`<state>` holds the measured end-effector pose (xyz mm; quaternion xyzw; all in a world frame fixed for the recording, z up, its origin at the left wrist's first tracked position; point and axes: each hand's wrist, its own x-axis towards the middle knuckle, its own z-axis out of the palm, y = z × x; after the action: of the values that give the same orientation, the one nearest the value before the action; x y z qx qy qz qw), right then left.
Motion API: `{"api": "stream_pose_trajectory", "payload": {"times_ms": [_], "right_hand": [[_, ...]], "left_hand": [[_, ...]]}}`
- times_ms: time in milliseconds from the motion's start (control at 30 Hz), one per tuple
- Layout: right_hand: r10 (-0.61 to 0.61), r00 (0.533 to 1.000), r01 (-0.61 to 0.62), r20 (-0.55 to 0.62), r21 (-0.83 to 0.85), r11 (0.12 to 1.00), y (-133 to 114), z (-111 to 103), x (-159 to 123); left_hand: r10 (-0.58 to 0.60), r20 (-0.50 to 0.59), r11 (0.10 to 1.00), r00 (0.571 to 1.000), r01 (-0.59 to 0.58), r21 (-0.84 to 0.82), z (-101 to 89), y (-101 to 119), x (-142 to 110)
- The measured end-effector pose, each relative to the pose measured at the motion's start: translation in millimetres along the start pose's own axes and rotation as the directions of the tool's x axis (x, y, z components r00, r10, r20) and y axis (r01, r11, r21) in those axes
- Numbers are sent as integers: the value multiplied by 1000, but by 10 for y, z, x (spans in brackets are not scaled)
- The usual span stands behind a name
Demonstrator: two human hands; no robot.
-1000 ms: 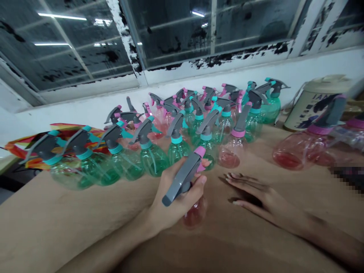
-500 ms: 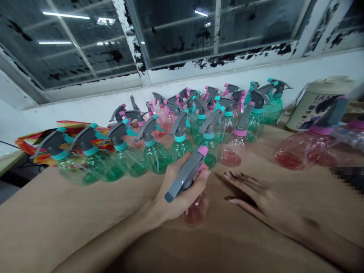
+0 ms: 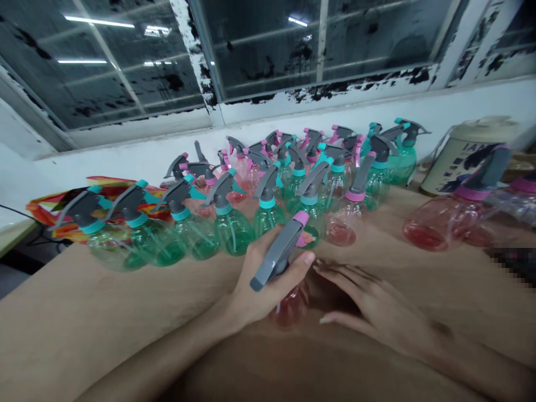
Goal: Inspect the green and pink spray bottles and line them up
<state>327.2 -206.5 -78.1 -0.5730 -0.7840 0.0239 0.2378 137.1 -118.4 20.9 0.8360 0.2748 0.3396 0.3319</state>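
My left hand (image 3: 268, 279) is wrapped round the neck of a pink spray bottle (image 3: 292, 307), its grey head with a pink nozzle pointing away from me. The bottle's clear pink body stands on the table, partly hidden by my fingers. Just to its right, my right hand (image 3: 368, 298) is held low by the tabletop, palm down, fingers stretched and thumb apart, holding nothing. Beyond my hands runs a row of green spray bottles (image 3: 234, 231) with turquoise collars. One pink spray bottle (image 3: 347, 223) stands at that row's right end.
More pink and green bottles crowd behind the front row, near the white wall (image 3: 146, 148). At the right are a large pink bottle (image 3: 435, 220) and a cream jug (image 3: 456, 156). An orange patterned bag (image 3: 46, 209) lies at the left. The wooden table (image 3: 104, 318) extends underneath.
My right hand has moved left, closer to the held bottle. The left hand keeps its grip on the bottle, and its index finger and thumb have shifted slightly around the trigger.
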Motion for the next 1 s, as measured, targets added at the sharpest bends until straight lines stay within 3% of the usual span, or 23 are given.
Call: {"api": "stream_pose_trajectory", "payload": {"times_ms": [133, 300, 467, 567, 767, 900, 1000], "right_hand": [[56, 998, -51, -25, 162, 985, -321, -76, 164], [163, 982, -128, -95, 305, 944, -659, -73, 356], [206, 955, -138, -214, 296, 945, -825, -15, 465], [214, 960, -162, -178, 270, 949, -834, -69, 452], [264, 953, -240, -152, 159, 958, -560, -354, 119], [228, 941, -241, -250, -22, 970, -63, -562, -224], [209, 923, -289, -324, -221, 932, 363, -698, -394]], "left_hand": [[-43, 24, 996, 999, 45, -74, 26, -29, 3], [-8, -2, 989, 1000, 8, -146, 53, -75, -3], [32, 26, 990, 999, -28, -140, 31, -91, -16], [48, 91, 993, 995, -38, -109, 13, -83, -19], [154, 200, 988, 968, -149, -39, 182, -166, -138], [78, 276, 993, 958, -98, 58, 404, -296, -320], [72, 316, 985, 946, -117, 127, 510, -378, -412]]}}
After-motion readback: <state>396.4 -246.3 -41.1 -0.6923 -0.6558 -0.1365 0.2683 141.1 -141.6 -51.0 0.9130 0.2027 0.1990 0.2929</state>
